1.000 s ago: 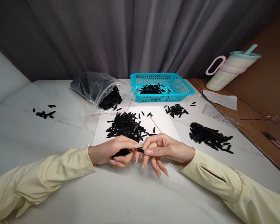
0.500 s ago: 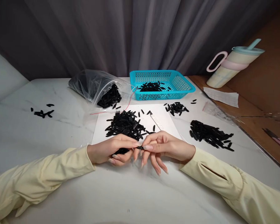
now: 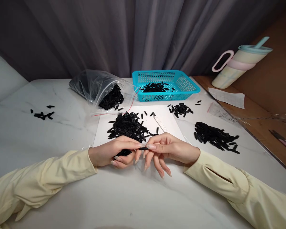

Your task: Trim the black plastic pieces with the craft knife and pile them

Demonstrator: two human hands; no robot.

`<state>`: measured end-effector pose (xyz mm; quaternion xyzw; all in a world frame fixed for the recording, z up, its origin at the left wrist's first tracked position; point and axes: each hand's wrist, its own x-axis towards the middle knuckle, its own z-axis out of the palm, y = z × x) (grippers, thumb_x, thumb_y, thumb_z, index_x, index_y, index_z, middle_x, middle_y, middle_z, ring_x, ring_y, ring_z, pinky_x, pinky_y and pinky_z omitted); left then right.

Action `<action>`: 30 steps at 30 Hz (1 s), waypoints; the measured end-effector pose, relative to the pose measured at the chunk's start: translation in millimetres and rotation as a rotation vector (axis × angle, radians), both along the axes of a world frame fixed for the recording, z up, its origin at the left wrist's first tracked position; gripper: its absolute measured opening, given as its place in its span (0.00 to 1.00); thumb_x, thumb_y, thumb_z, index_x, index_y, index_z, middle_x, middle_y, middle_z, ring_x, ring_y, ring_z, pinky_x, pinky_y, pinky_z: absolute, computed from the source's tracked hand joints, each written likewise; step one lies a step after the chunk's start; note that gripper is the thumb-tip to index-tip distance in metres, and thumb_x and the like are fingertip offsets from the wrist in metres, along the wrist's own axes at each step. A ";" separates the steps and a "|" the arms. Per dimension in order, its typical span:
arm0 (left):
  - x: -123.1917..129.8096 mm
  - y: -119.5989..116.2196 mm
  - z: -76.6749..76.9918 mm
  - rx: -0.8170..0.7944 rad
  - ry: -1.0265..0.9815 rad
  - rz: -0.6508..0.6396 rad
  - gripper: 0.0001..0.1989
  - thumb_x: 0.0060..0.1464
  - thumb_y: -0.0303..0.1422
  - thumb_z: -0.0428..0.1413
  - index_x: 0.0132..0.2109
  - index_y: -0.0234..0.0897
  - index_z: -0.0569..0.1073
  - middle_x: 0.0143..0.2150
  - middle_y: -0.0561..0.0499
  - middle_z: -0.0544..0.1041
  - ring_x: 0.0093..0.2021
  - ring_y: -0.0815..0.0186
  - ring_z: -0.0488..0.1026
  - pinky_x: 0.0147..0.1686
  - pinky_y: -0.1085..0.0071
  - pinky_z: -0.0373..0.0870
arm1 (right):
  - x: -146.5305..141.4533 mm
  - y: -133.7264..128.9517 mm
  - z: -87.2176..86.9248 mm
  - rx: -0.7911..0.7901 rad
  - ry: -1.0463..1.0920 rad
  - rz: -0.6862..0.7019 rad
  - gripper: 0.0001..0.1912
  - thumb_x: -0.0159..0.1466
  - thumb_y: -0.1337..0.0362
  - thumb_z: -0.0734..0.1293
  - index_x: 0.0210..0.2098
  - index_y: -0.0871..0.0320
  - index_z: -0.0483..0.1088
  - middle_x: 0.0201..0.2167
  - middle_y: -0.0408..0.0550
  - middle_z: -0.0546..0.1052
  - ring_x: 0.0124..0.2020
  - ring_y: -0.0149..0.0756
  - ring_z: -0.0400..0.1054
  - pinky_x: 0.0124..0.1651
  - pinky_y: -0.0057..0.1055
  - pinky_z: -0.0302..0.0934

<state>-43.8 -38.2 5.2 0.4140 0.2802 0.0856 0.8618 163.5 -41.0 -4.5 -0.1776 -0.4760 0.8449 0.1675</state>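
Between the fingertips of both hands is one slender black piece [image 3: 143, 148], lying level. My right hand [image 3: 165, 148] pinches its right end between thumb and forefinger, with the other fingers spread loosely below. My left hand [image 3: 118, 151] has its thumb tip at the left end of the piece. Its curled fingers also hold a bunch of black pieces [image 3: 124, 152] in the palm. Just beyond the hands, a heap of the same black pieces [image 3: 127, 127] lies on a white sheet [image 3: 173, 124]. What the pieces are I cannot make out.
Behind the heap, a clear zip bag [image 3: 92, 90] of black pieces lies beside a blue basket [image 3: 166, 96] with more inside. Smaller piles sit right [image 3: 214, 136] and left [image 3: 44, 115]. A handled tumbler [image 3: 238, 68] and pink-handled scissors [image 3: 284, 141] are at far right.
The black piece between the fingertips has turned slightly and shows more of its length. Both hands remain almost where they were, and the view has shifted a little.
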 end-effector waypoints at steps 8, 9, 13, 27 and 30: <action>-0.7 -0.8 0.3 0.013 0.018 0.001 0.16 0.58 0.34 0.47 0.25 0.31 0.68 0.09 0.61 0.51 0.09 0.79 0.44 0.10 0.81 0.42 | 1.0 0.2 -2.7 -0.017 0.027 -0.002 0.08 0.65 0.66 0.58 0.35 0.65 0.65 0.32 0.55 0.77 0.19 0.30 0.71 0.15 0.20 0.60; -0.8 -1.1 0.2 0.012 0.016 0.002 0.16 0.58 0.34 0.47 0.25 0.31 0.68 0.09 0.61 0.51 0.09 0.79 0.44 0.10 0.81 0.42 | 1.1 0.2 -2.8 -0.019 0.024 -0.004 0.08 0.65 0.67 0.58 0.35 0.65 0.65 0.33 0.55 0.77 0.19 0.30 0.71 0.15 0.20 0.61; -0.1 -0.8 0.6 0.002 0.014 0.008 0.16 0.58 0.35 0.47 0.26 0.31 0.67 0.09 0.62 0.51 0.09 0.79 0.44 0.09 0.82 0.42 | 1.5 0.3 -2.7 -0.024 0.019 -0.012 0.07 0.64 0.67 0.59 0.35 0.65 0.66 0.34 0.55 0.77 0.20 0.31 0.71 0.15 0.20 0.61; -1.1 1.0 0.1 -0.003 0.021 -0.016 0.17 0.58 0.36 0.47 0.26 0.29 0.69 0.09 0.61 0.51 0.09 0.79 0.45 0.10 0.81 0.42 | 1.8 0.7 -0.8 -0.019 -0.017 -0.025 0.07 0.61 0.65 0.64 0.34 0.64 0.65 0.34 0.54 0.77 0.19 0.31 0.71 0.15 0.21 0.62; -1.2 0.9 0.2 0.007 0.022 -0.021 0.17 0.58 0.35 0.47 0.26 0.29 0.69 0.09 0.61 0.51 0.09 0.79 0.45 0.10 0.81 0.42 | 2.3 0.6 -1.2 -0.007 -0.021 -0.038 0.07 0.60 0.66 0.64 0.34 0.65 0.65 0.34 0.54 0.77 0.20 0.31 0.71 0.15 0.20 0.62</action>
